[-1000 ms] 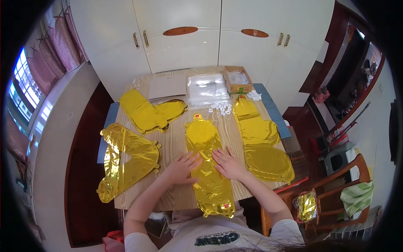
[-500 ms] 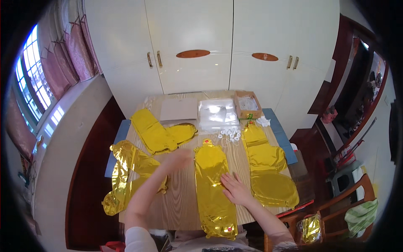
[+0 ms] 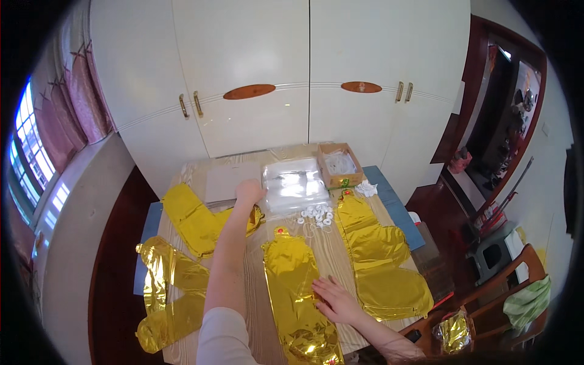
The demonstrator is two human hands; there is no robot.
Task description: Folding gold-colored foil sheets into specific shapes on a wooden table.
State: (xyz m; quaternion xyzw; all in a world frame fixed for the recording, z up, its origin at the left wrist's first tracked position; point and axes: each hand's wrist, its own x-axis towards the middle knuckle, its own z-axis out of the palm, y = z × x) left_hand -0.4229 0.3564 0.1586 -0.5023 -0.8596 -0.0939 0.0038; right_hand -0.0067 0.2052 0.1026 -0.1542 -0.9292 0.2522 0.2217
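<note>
A long gold foil balloon (image 3: 292,274), flat and uninflated, lies in the middle of the table, its near end at the table's front edge. My right hand (image 3: 336,301) rests on its right side with the fingers stretched out. Reaching far forward, my left hand (image 3: 249,191) is over the near right corner of a pale cardboard sheet (image 3: 228,181), beside a stack of clear plastic bags (image 3: 295,182). Its fingers are too unclear to show whether they hold anything. A bent gold foil balloon (image 3: 193,222) lies partly behind my left forearm.
Another gold balloon (image 3: 164,292) lies at the left, and one more (image 3: 383,261) at the right. White ribbon rolls (image 3: 316,214) sit before the bags. A cardboard box (image 3: 339,167) stands at the back, with crumpled white material (image 3: 366,188) nearby. A wooden chair (image 3: 517,286) stands right.
My left hand has moved forward from above the table's middle to the cardboard sheet. My right hand stays on the long balloon. The whole view has shifted.
</note>
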